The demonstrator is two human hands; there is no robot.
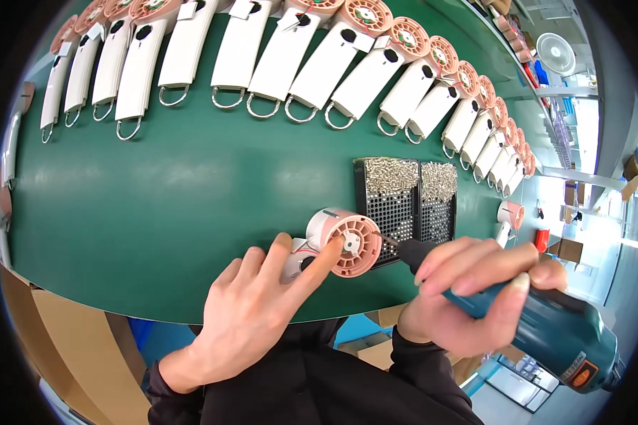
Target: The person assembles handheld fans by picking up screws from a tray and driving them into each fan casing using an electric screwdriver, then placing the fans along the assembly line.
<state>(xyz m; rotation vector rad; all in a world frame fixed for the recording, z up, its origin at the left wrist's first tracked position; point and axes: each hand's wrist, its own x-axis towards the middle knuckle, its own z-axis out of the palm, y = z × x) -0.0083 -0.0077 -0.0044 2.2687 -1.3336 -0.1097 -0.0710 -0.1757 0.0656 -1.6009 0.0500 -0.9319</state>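
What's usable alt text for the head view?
A person's left hand rests on a pink-headed fan unit on a green table; the right hand holds a teal power screwdriver, its tip at the unit's rim. Black trays of small metal pieces sit beside it, a row of similar units beyond.

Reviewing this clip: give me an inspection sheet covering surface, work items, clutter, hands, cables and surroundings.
Surface: green tabletop, softly reflecting light.
Work items: pink-and-white fan unit; teal power screwdriver; black perforated tray, partly covered with small metal pieces.
Clutter: row of similar units along the far side.
Hands: left hand on the fan unit, one fingertip on its face; right hand grips the screwdriver, tip at the fan's rim.
Cables: thin red wire on the fan unit; screwdriver cord unclear.
Surroundings: cardboard lower left; white round fan upper right.
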